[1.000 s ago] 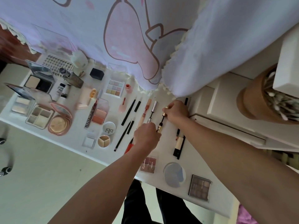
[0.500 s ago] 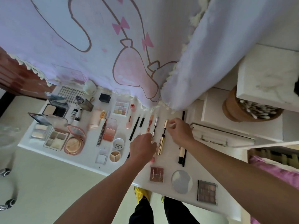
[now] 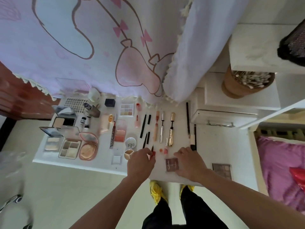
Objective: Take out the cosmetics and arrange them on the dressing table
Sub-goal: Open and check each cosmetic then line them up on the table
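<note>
While L hand (image 3: 140, 164) pinches red pen (image 3: 152, 153) — R hand (image 3: 191, 162) flat on table (image 3: 219, 146).

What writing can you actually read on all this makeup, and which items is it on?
"pipi": round white compact lid, seen upside down, uncertain.
Dark tube beside the blush: lettering too blurred.
Small brown palette: pale logo, unreadable.
Gold mascara tube: marking too small.
</note>
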